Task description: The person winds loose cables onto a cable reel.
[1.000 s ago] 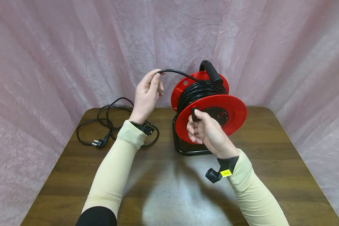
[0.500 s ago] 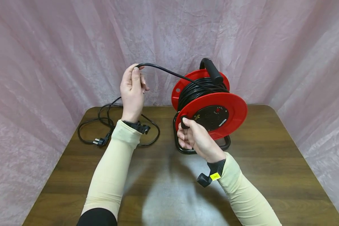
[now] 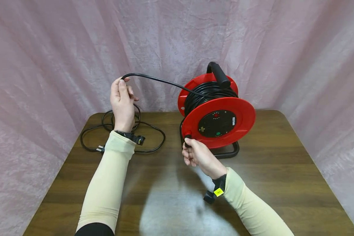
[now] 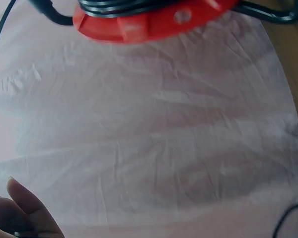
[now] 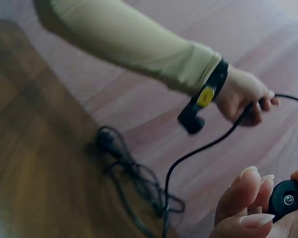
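A red cable reel (image 3: 218,121) wound with black cable (image 3: 162,80) stands on the table, its black carry handle (image 3: 219,75) on top. My left hand (image 3: 123,103) pinches the cable between thumb and fingers, up in the air left of the reel; the cable runs in a shallow arc from there to the drum. At the lower left of the reel's front disc, my right hand (image 3: 199,155) grips the small black crank knob (image 3: 187,141). The right wrist view shows that knob (image 5: 288,199) between the fingers, and the left hand (image 5: 243,96) with the cable beyond.
Loose loops of cable (image 3: 153,150) lie on the left of the wooden table (image 3: 268,170), with the plug (image 3: 101,149) partly behind my left wrist. A black tubular stand (image 3: 230,154) supports the reel. Pink curtains (image 3: 165,36) hang behind the table.
My left hand has moved left, away from the reel, with a longer span of cable stretched out. The front disc has turned, and my right hand has gone down and left with the knob.
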The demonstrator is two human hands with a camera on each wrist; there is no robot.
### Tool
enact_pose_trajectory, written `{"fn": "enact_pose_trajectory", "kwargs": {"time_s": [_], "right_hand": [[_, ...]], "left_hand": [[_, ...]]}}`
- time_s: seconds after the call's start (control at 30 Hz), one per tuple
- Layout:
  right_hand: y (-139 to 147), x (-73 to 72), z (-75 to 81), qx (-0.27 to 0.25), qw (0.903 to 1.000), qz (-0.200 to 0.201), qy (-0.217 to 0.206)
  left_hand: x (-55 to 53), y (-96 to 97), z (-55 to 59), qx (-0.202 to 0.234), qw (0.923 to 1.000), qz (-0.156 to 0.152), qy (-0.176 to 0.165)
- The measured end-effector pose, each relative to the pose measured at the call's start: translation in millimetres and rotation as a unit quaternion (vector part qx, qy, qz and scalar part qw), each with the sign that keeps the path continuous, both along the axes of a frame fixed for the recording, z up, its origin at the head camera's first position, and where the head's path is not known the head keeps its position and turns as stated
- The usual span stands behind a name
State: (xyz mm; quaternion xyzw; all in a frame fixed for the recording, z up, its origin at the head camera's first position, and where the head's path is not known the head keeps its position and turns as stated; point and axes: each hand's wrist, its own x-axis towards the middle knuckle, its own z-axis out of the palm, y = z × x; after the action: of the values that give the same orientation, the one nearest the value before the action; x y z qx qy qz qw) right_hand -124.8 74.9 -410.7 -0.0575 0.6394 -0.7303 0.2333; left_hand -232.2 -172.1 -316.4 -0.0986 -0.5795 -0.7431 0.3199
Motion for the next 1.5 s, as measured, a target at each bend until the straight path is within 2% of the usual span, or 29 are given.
{"fn": "enact_pose_trajectory", "kwargs": {"time_s": [0.23, 0.43, 0.57, 0.73, 0.83, 0.93, 1.03, 1.13, 1.17, 1.23, 1.3, 1.5], "right_hand": [[17.9, 4.4, -30.9, 0.04, 0.998, -0.032, -0.036], [49.7, 6.6, -53.4, 0.085, 0.9911, -0.081, -0.064], [78.7, 7.0, -58.1, 0.113, 0.986, -0.106, -0.06], [106.0, 6.5, -52.3, 0.132, 0.9828, -0.118, -0.052], [111.8, 6.8, -50.1, 0.134, 0.9832, -0.112, -0.053], [111.1, 6.8, -50.2, 0.134, 0.9837, -0.104, -0.059], [108.5, 5.8, -50.1, 0.137, 0.9835, -0.101, -0.062], [106.6, 3.9, -49.3, 0.14, 0.9828, -0.106, -0.058], [106.7, 3.6, -48.9, 0.14, 0.9826, -0.108, -0.056], [107.4, 3.4, -48.4, 0.14, 0.9825, -0.11, -0.055], [108.4, 4.2, -48.3, 0.139, 0.9825, -0.11, -0.057], [103.8, 6.4, -50.5, 0.142, 0.9825, -0.1, -0.066]], "left_hand": [[2.8, -27.8, -7.9, 0.042, 0.9988, 0.007, -0.027], [5.6, -51.6, -0.3, 0.127, 0.991, 0.023, -0.036], [7.0, -69.1, 6.4, 0.198, 0.9787, 0.029, -0.045], [9.1, -88.0, 9.1, 0.257, 0.964, 0.045, -0.05], [9.9, -93.5, 6.2, 0.274, 0.9588, 0.05, -0.055], [11.6, -98.3, -0.1, 0.289, 0.9533, 0.048, -0.075], [14.4, -106.5, -4.1, 0.331, 0.9388, 0.052, -0.08], [16.6, -116.8, -0.7, 0.376, 0.9221, 0.06, -0.068], [16.9, -119.3, 0.6, 0.383, 0.9193, 0.061, -0.064], [16.8, -121.9, 1.1, 0.381, 0.9205, 0.059, -0.063], [16.4, -121.6, -3.3, 0.367, 0.9258, 0.057, -0.072], [17.6, -117.3, -32.5, 0.287, 0.9493, 0.073, -0.105]]}}
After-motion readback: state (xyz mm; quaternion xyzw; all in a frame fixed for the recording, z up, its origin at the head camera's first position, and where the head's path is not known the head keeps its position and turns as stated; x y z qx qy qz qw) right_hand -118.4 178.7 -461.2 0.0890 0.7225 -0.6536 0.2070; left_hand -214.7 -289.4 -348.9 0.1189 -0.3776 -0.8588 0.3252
